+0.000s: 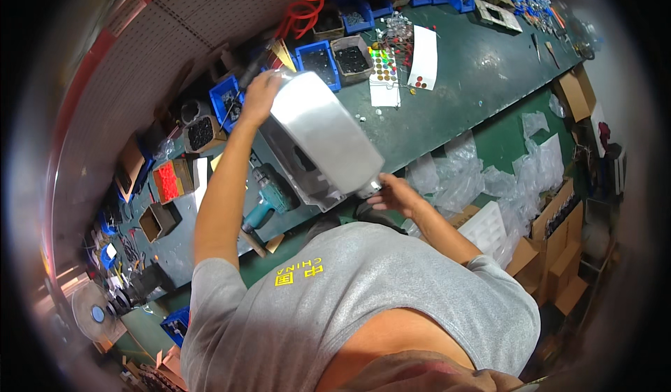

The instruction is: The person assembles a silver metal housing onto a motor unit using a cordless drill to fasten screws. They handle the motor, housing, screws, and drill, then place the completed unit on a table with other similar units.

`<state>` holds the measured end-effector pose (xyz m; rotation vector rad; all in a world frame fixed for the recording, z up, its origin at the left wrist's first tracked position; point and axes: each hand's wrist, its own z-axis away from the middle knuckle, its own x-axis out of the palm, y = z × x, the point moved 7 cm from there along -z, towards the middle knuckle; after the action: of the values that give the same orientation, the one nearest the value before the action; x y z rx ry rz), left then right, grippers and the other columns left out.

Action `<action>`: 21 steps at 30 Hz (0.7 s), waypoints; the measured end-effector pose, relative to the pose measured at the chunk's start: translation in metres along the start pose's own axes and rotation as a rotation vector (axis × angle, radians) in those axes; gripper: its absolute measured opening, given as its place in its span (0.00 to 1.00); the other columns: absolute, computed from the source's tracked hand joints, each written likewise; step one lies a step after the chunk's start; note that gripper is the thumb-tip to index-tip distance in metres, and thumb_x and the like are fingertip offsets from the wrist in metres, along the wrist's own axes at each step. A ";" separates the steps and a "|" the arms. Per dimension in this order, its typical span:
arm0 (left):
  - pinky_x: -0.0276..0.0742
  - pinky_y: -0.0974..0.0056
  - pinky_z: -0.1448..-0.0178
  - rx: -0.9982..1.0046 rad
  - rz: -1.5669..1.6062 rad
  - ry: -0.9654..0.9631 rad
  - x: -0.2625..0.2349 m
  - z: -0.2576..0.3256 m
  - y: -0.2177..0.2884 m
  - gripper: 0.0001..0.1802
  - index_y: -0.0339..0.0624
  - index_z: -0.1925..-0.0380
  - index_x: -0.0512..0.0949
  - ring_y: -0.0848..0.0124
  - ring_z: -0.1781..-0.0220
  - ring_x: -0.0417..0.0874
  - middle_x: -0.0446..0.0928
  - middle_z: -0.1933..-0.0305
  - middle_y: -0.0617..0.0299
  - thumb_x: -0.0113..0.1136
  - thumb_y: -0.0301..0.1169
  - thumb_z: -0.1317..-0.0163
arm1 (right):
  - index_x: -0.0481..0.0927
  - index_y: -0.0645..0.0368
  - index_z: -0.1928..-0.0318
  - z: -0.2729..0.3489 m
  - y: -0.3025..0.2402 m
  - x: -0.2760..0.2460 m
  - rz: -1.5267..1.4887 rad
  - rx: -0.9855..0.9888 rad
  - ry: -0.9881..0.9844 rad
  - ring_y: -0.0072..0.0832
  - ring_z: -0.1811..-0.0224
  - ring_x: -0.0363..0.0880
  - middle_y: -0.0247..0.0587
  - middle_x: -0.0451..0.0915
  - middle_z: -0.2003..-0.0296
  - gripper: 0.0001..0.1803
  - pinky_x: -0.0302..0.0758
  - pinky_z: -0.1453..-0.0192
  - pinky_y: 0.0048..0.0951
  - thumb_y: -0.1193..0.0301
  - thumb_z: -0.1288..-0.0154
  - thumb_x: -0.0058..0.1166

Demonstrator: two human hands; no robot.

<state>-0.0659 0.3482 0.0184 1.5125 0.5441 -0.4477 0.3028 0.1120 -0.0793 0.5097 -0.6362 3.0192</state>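
A smooth silver metal cover (325,130), long and box-like, is tilted over the bench between my hands. My left hand (261,97) grips its far left end, the fingertips partly hidden behind the edge. At the near right end my right hand (395,195) has its fingers closed around a small projecting fitting. Beneath the cover, a grey casing (279,147) with a dark opening shows along the left side; whether the two touch I cannot tell. A teal cordless drill (269,198) lies on the bench just left of the casing.
The green workbench (475,77) carries blue parts bins (318,63), a box of black screws (351,58), a sheet of coloured round stickers (384,70) and a white strip (423,56). Clear plastic bags (461,168) and cardboard boxes (559,245) lie beyond its right edge. A red coiled hose (305,8) hangs behind.
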 end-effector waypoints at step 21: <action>0.79 0.65 0.52 -0.012 0.175 0.131 0.071 0.159 0.084 0.15 0.35 0.49 0.79 0.70 0.58 0.84 0.84 0.60 0.54 0.59 0.31 0.31 | 0.75 0.58 0.43 -0.101 0.037 -0.183 -0.272 -0.122 0.118 0.40 0.58 0.83 0.45 0.81 0.60 0.31 0.84 0.49 0.42 0.44 0.31 0.56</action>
<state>0.0498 0.1947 0.0417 1.5703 0.5101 -0.2110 0.4415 0.1272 -0.2391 0.3746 -0.6768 2.7125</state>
